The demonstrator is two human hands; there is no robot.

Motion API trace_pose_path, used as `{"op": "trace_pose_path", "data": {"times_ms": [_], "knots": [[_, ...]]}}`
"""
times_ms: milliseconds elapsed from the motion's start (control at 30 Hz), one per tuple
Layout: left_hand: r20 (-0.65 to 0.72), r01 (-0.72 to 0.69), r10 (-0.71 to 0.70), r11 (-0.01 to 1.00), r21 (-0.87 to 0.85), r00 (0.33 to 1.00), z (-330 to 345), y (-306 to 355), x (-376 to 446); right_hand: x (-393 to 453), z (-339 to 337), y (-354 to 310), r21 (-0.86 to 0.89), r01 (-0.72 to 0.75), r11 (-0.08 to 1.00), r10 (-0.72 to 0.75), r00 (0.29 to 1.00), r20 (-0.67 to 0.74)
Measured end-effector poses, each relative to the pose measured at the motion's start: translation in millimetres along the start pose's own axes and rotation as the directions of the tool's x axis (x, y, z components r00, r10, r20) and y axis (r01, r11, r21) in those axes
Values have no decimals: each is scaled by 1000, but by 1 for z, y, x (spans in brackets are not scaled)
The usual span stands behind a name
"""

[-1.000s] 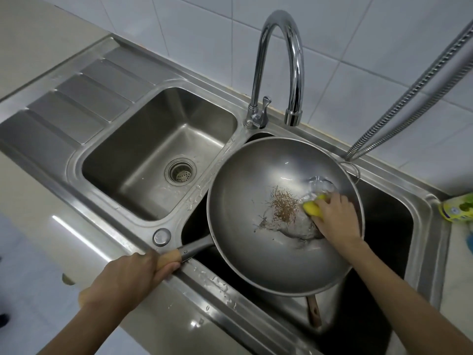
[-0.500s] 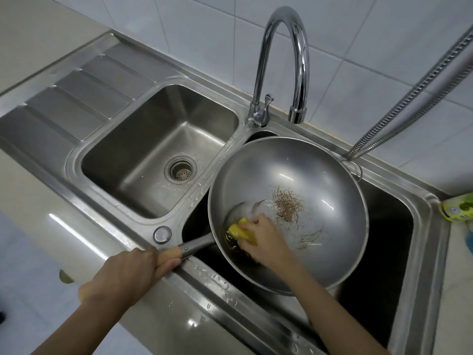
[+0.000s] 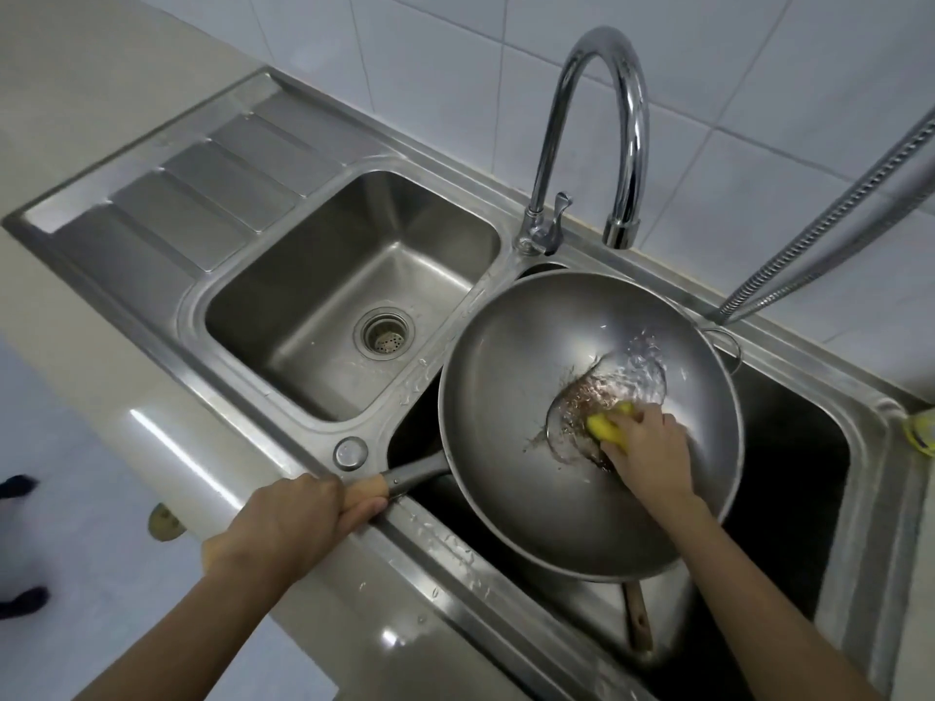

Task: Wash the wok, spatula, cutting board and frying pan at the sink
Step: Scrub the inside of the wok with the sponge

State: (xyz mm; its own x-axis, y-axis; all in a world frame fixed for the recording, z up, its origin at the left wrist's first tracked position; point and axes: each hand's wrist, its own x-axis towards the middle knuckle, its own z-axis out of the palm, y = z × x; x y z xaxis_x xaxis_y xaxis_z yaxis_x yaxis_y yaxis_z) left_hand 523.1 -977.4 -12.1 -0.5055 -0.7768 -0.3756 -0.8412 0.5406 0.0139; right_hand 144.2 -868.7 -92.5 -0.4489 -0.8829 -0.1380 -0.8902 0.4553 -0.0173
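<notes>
Head view. You stand at a steel double sink [image 3: 152, 204] set in a pale counter [image 3: 101, 93], white wall tiles [image 3: 455, 68] behind. A ribbed draining board runs along the sink's left end; the left basin [image 3: 313, 316] holds only its drain strainer [image 3: 383, 334]. A curved chrome tap [image 3: 602, 124] rises from the back rim between the basins, and a ribbed metal hose [image 3: 830, 220] comes in from the upper right corner.

The wok [image 3: 506, 397] sits over the right basin, tilted, its bowl facing up toward you. Grey metal inside, with brown residue [image 3: 577, 397] and splashing water near the centre. Its long axis runs from the small loop handle at the back right rim to the long handle [image 3: 405, 478] pointing at the front rim near the divider.

Your left hand [image 3: 288, 518] wraps closed around the wooden end of that handle. Your right hand [image 3: 647, 447] is inside the bowl, fingers curled over a yellow sponge [image 3: 607, 427] pressed to the metal.

A wooden handle [image 3: 638, 619] shows under the wok's near edge; what it belongs to is hidden.
</notes>
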Motion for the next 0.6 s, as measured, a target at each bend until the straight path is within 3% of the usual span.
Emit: {"op": "trace_pose_path", "data": {"times_ms": [100, 167, 300, 400, 533, 600], "knots": [[40, 17, -18, 999, 30, 999, -4, 3, -2, 3, 5, -52, 390, -105, 915, 56, 989, 135], [39, 20, -22, 999, 47, 999, -5, 1, -3, -10, 2, -88, 572, -82, 816, -47, 977, 208], [18, 17, -18, 999, 39, 1000, -4, -3, -1, -54, -13, -132, 731, -72, 679, -141, 964, 225], [31, 8, -8, 1000, -4, 999, -8, 2, 0, -77, -10, -118, 658, -65, 750, -112, 968, 223], [43, 17, -17, 1000, -11, 999, -11, 5, 1, -86, 7, -61, 349, -64, 935, -26, 968, 248], [45, 18, -18, 1000, -4, 999, -11, 6, -1, -76, 19, -29, 147, -48, 988, 26, 989, 148]]}}
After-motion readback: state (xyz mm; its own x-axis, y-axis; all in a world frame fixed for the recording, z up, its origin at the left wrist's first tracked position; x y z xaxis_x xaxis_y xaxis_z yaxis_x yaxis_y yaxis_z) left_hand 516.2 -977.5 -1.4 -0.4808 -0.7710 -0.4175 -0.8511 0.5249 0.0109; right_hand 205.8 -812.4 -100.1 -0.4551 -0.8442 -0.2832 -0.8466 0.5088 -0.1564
